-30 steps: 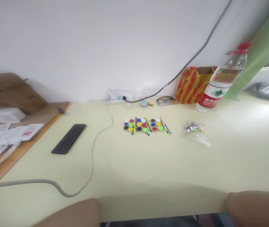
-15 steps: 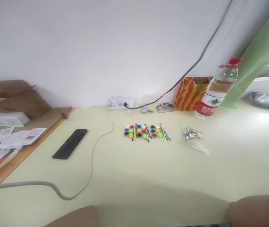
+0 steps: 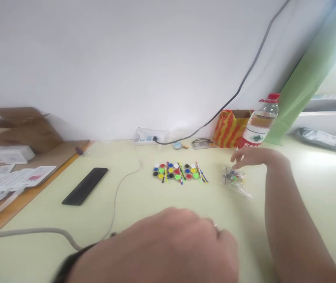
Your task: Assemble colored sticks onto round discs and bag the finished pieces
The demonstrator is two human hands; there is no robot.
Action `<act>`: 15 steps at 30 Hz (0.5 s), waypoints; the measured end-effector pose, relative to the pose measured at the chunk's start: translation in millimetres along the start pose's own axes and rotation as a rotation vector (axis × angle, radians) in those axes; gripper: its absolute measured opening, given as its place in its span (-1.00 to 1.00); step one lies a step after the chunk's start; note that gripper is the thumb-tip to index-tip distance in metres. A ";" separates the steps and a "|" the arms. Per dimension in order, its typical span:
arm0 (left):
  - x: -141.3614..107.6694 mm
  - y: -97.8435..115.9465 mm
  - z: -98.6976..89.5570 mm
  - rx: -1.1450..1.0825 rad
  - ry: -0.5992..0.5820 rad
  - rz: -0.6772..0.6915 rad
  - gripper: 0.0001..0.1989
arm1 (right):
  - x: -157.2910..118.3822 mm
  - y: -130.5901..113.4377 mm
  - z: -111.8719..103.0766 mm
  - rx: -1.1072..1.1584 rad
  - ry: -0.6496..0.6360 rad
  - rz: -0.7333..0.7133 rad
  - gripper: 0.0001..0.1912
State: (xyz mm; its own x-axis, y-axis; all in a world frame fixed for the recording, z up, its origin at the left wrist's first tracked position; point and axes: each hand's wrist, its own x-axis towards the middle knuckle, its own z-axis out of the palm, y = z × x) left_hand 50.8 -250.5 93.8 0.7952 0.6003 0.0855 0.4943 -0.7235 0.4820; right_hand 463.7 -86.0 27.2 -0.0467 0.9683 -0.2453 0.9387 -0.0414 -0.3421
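My right hand (image 3: 250, 157) hovers just above a small clear plastic bag (image 3: 237, 182) of mixed small parts. Its fingers point down, slightly apart, and seem to hold nothing. Close to the camera, my left hand (image 3: 162, 247) shows a blurred back, with a ring and a dark band at the wrist. Its fingers are bent under and mostly hidden, so its grip cannot be made out. Beyond it, several small round coloured discs (image 3: 170, 176) lie in rows on the table, with thin coloured sticks (image 3: 202, 173) between the groups.
A water bottle (image 3: 259, 125) stands behind my right hand, beside a striped bag (image 3: 225, 127). A black flat object (image 3: 85, 186) and a grey cable (image 3: 32, 232) lie left. Cards (image 3: 35, 177) and a cardboard box (image 3: 23, 125) sit far left. A power strip (image 3: 146, 139) lies by the wall.
Both my hands have come into view. The right has reached forward over the plastic bag, and the left has risen in the foreground. The camera view has shifted slightly.
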 end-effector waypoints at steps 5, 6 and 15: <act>104.6 -5.3 25.0 0.174 -0.172 0.175 -0.80 | 29.2 18.7 28.2 0.050 -0.207 -0.015 -0.67; 121.5 -14.1 32.2 0.191 -0.212 0.146 -0.79 | 32.0 21.6 31.5 0.059 -0.224 -0.029 -0.67; 190.1 -91.5 56.4 0.024 0.020 -0.066 -0.81 | 22.1 13.1 26.8 0.172 0.022 -0.068 -0.66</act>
State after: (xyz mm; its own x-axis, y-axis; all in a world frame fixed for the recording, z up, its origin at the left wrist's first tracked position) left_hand 176.5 -89.4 16.7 0.7536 0.6534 0.0716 0.5537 -0.6898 0.4664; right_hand 465.9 -71.7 -7.0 -0.0988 0.9754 -0.1972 0.8614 -0.0154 -0.5078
